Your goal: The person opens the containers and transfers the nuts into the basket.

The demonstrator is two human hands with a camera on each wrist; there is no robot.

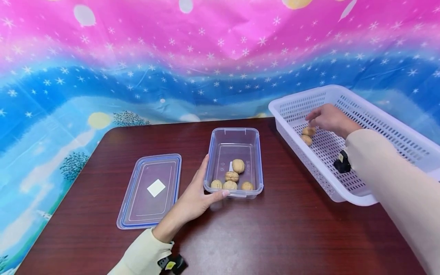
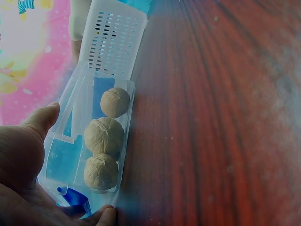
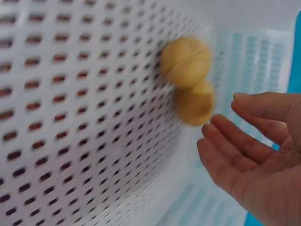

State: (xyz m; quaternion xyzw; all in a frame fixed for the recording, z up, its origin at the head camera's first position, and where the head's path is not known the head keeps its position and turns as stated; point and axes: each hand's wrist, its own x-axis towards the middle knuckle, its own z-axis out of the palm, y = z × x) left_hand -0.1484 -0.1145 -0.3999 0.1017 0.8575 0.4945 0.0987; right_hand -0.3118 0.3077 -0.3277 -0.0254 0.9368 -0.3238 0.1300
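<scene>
My left hand (image 1: 193, 198) grips the near left corner of a clear plastic container (image 1: 257, 160), thumb at the front rim and fingers along the left side. Several walnuts (image 1: 238, 166) lie in the container; three of these walnuts (image 2: 104, 135) show through its wall in the left wrist view. Inside the white basket (image 1: 295, 156) on the right, my right hand (image 1: 330, 119) hovers with loosely bent fingers, holding nothing. Two walnuts (image 3: 186, 61) sit together on the basket floor, just beyond its fingertips in the right wrist view.
A clear lid (image 1: 149, 194) with a blue seal and a white square label lies flat left of the container. The dark red wooden table (image 1: 268, 236) carries everything. Behind it hangs a pink and blue patterned cloth (image 1: 206, 68).
</scene>
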